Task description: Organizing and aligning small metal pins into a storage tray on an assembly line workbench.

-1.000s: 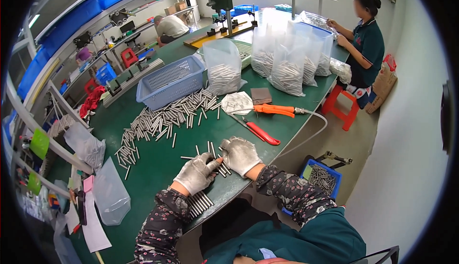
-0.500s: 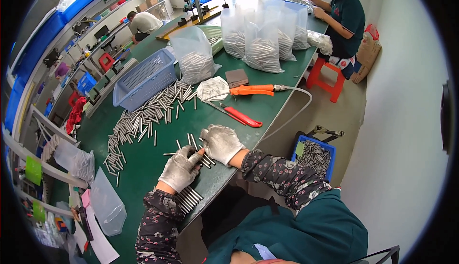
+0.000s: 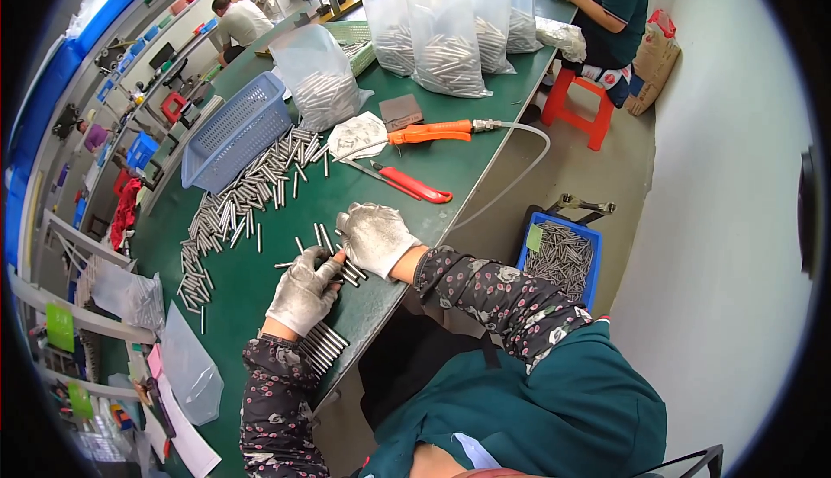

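Both my hands wear worn, greyish-white gloves with some bare fingertips, and they meet over a small group of shiny metal pins (image 3: 351, 272) near the table's edge. My left hand (image 3: 303, 290) is curled with thumb and fingers closed at the left side of these pins. From the right, my right hand (image 3: 377, 240) bends its fingers down onto the same pins; its fingertips are partly hidden. A neat row of parallel metal pins (image 3: 325, 350) lies just below my left hand. Beyond my hands spreads a loose pile of pins (image 3: 229, 218).
A blue basket (image 3: 238, 128) stands behind the pile, near bags of pins (image 3: 446, 54). An orange air gun (image 3: 430, 132) with hose and a red-handled cutter (image 3: 415, 186) lie beyond my right hand. A blue bin of pins (image 3: 592, 279) sits at right. A co-worker (image 3: 606, 2) sits beyond.
The whole view has shifted, so the table and things appear further left and slightly higher. My hands stay closed over the same pins, with little visible change in their pose.
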The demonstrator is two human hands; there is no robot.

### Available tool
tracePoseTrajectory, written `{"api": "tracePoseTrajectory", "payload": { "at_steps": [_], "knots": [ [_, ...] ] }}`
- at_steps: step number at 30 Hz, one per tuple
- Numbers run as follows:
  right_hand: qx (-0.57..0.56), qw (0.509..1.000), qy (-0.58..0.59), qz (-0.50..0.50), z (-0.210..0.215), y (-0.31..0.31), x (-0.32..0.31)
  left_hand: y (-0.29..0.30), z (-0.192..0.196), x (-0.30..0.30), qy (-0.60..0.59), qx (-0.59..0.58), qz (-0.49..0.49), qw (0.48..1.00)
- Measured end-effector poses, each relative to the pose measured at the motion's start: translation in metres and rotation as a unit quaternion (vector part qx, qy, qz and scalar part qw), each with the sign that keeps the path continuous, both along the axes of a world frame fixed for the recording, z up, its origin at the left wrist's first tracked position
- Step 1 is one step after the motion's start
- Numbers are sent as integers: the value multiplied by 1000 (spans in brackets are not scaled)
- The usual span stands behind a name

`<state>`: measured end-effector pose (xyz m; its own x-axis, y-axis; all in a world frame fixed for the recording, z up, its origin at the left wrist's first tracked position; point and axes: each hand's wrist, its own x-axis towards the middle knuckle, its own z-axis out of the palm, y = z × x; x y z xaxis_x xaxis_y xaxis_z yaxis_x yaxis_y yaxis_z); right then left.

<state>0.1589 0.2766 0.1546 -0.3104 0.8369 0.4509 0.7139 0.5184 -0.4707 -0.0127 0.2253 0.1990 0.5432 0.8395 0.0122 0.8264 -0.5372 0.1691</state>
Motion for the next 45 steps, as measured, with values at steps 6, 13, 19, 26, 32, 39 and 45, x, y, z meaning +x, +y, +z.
{"api": "tracePoseTrajectory", "payload": {
  "at_steps": [6, 13, 19, 26, 32, 39, 45],
  "knots": [
    [-6, 1000, -13, 1, 0, 2, 4, 4, -4, 1, -12, 7, -8, 1000],
    [23, 1000, 2, -3, 6, -3, 4, -1, 6, 5, -24, 6, -13, 1000],
    [14, 999, -38, -8, 7, -4, 3, 0, -3, 0, -28, 2, -9, 1000],
    [14, 998, -58, -8, 9, -3, 2, -1, -4, -1, -28, 24, -10, 999],
    [17, 998, -63, -9, 5, -2, 2, 1, -10, -2, -20, 8, -3, 1000],
    [23, 998, -59, -13, 3, -3, 2, 0, -11, -2, -22, 21, -11, 999],
    [8, 999, -36, -12, 9, -3, 0, 0, -4, -1, -46, 3, 3, 999]
  ]
}}
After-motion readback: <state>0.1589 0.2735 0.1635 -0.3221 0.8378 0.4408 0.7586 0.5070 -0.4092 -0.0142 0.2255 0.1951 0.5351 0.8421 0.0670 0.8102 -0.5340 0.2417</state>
